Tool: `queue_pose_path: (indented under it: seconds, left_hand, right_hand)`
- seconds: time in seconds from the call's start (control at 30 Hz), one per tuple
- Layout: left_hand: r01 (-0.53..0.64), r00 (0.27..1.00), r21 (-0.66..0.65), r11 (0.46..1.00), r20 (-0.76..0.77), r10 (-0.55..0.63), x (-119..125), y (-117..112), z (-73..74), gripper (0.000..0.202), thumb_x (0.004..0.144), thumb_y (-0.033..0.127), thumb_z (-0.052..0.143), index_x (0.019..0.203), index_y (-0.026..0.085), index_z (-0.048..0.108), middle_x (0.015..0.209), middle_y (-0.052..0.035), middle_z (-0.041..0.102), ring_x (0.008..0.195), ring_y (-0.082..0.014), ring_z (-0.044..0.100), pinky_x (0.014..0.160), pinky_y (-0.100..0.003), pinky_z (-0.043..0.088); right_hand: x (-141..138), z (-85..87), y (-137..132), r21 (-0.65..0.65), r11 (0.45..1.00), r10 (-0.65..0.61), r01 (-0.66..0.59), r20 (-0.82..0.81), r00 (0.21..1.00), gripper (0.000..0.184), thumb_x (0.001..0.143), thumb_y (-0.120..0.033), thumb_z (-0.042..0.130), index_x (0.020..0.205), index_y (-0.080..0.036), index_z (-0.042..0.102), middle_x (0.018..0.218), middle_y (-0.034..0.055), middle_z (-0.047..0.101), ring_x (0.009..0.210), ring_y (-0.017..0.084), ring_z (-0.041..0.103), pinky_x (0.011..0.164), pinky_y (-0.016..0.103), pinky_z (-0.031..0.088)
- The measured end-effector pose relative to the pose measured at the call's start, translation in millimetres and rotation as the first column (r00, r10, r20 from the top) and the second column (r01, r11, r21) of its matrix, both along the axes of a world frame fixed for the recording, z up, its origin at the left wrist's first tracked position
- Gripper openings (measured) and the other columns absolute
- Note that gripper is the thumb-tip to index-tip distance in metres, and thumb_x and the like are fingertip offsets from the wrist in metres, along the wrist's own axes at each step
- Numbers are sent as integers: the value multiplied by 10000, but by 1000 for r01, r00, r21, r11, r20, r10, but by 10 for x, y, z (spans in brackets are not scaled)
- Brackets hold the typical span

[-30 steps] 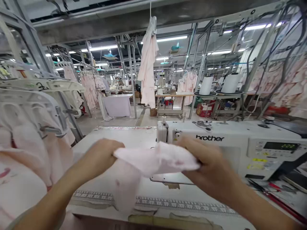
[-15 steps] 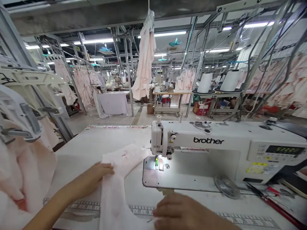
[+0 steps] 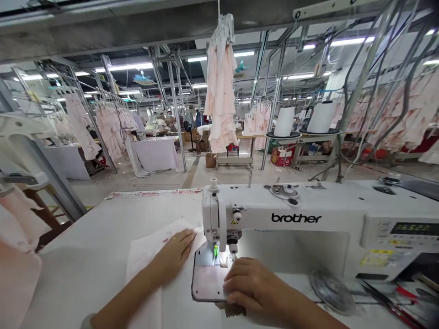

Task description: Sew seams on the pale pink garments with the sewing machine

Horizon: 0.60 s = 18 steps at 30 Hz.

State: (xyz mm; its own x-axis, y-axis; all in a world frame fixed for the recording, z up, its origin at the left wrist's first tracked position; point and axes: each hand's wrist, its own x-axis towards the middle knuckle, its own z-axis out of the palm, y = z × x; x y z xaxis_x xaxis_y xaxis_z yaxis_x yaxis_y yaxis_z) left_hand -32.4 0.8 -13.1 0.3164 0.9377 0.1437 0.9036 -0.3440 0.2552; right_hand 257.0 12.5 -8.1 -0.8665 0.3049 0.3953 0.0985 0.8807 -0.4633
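A pale pink fabric piece (image 3: 139, 251) with small printed marks lies on the white table, left of the sewing machine (image 3: 295, 219). On it rests my left hand (image 3: 173, 256), fingers stretched out flat, fingertips close to the machine's needle end. My right hand (image 3: 255, 283) is over the front of the metal needle plate (image 3: 209, 278), its fingers curled together. Whatever they may hold is hidden. The lit presser foot (image 3: 222, 258) and a bright green part (image 3: 216, 250) are just beyond my right fingertips.
A clear round dish (image 3: 331, 288) and red-handled tweezers (image 3: 387, 304) lie at the right. Thread cones (image 3: 284, 122) stand behind the machine. Pink pieces (image 3: 221, 91) hang from an overhead clip, more fabric (image 3: 17, 260) at far left. A metal post (image 3: 56, 169) rises at left.
My left hand has slid right along the fabric toward the needle. My right hand has moved up from the table's front onto the needle plate. The view has shifted, and the hanging pieces have swung.
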Motion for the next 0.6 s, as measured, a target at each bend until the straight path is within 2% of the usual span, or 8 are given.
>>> queue_pose_path:
  seconds: [0.13, 0.2, 0.27, 0.33, 0.43, 0.53, 0.6]
  left_hand:
    - [194, 981, -68, 979, 0, -194, 34, -373, 76, 450, 994, 256, 364, 1438, 294, 432, 1517, -35, 433, 1397, -205, 404, 1170, -445, 351]
    - [282, 959, -90, 955, -7, -283, 99, -512, 104, 482, 989, 233, 370, 1466, 299, 377, 1527, -38, 416, 1408, -211, 387, 1171, -461, 345]
    - [321, 946, -85, 943, -5, -323, 162, -570, 116, 496, 979, 212, 380, 1469, 288, 359, 1530, -44, 411, 1412, -221, 382, 1165, -476, 352]
    - [338, 941, -64, 939, 7, -338, 205, -557, 121, 485, 966, 203, 405, 1445, 281, 387, 1523, -46, 422, 1403, -232, 397, 1153, -480, 373]
    - [371, 929, -46, 928, 24, -370, 230, -466, 140, 495, 955, 193, 433, 1442, 273, 396, 1504, -63, 448, 1379, -238, 432, 1148, -460, 387]
    - [403, 915, -41, 914, 21, -402, 231, -353, 175, 533, 955, 162, 415, 1472, 276, 355, 1487, -73, 469, 1361, -227, 457, 1153, -437, 379]
    - [423, 906, -30, 906, 20, -423, 226, -279, 201, 531, 956, 154, 404, 1471, 278, 357, 1480, -76, 477, 1348, -226, 473, 1150, -434, 379]
  right_hand:
    - [32, 40, -29, 42, 999, 1, 4, -119, 993, 483, 1097, -496, 304, 1108, -163, 654, 1011, 104, 667, 959, 212, 609, 901, 349, 441]
    - [18, 64, -41, 57, 998, 13, -8, -100, 995, 472, 1095, -504, 317, 1170, -162, 633, 1092, 115, 651, 1009, 215, 600, 906, 343, 444]
    - [6, 75, -52, 58, 998, 14, -13, -23, 1000, 429, 1085, -504, 374, 1219, -170, 607, 1159, 111, 627, 1053, 216, 584, 915, 336, 443]
    - [4, 72, -60, 56, 998, 6, -9, 57, 998, 362, 1064, -473, 475, 1233, -175, 592, 1189, 93, 614, 1070, 210, 571, 928, 326, 437]
    - [11, 56, -53, 79, 997, -14, 4, 127, 992, 288, 1020, -429, 596, 1146, -170, 614, 1139, 62, 630, 1027, 204, 568, 913, 317, 433]
    - [16, 43, -28, 124, 992, -27, 10, 139, 990, 266, 1008, -425, 619, 1043, -161, 624, 1062, 49, 647, 977, 206, 559, 889, 321, 427]
    - [22, 38, -9, 154, 988, -39, 19, 128, 991, 255, 1014, -413, 610, 1034, -159, 620, 1093, 59, 638, 992, 211, 547, 917, 334, 412]
